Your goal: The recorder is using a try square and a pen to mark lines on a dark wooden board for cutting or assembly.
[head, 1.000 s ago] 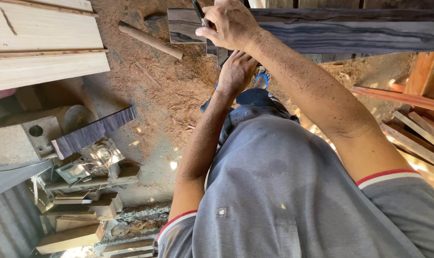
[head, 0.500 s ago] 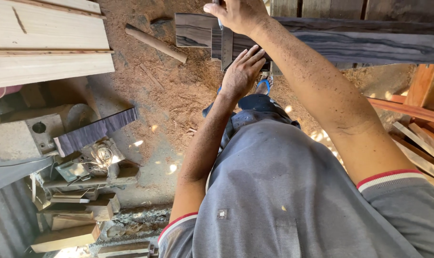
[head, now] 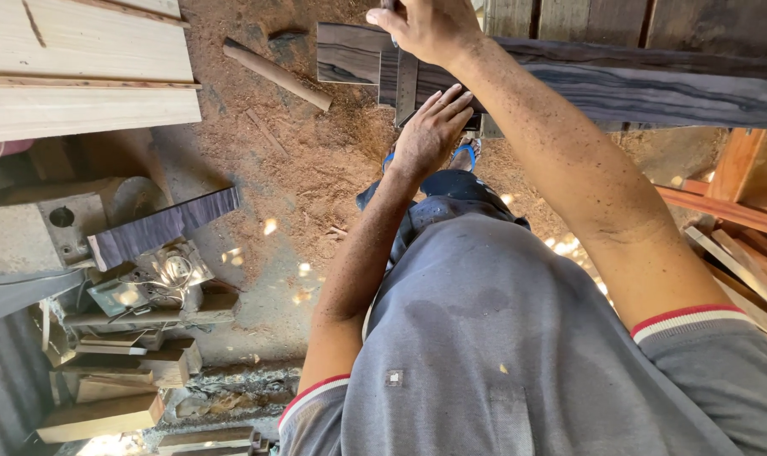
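Pressing flat, your left hand [head: 432,127] lies with fingers spread and straight on the near edge of the dark striped plank [head: 620,76], which runs across the top of the view on a support hidden from sight. A metal square [head: 405,84] crosses the plank just left of that hand, its blade touching the wood. Your right hand [head: 426,25] is at the plank's far edge above the square, fingers curled tight around a thin dark marking tool [head: 389,7], most of it cut off by the frame. Left of the plank's end, a short round wooden stick [head: 275,74] lies on the sawdust-covered floor [head: 316,160]. Further left of the plank, pale boards [head: 84,72] are stacked, and below them a dark offcut [head: 160,226] rests on a cluttered bench.
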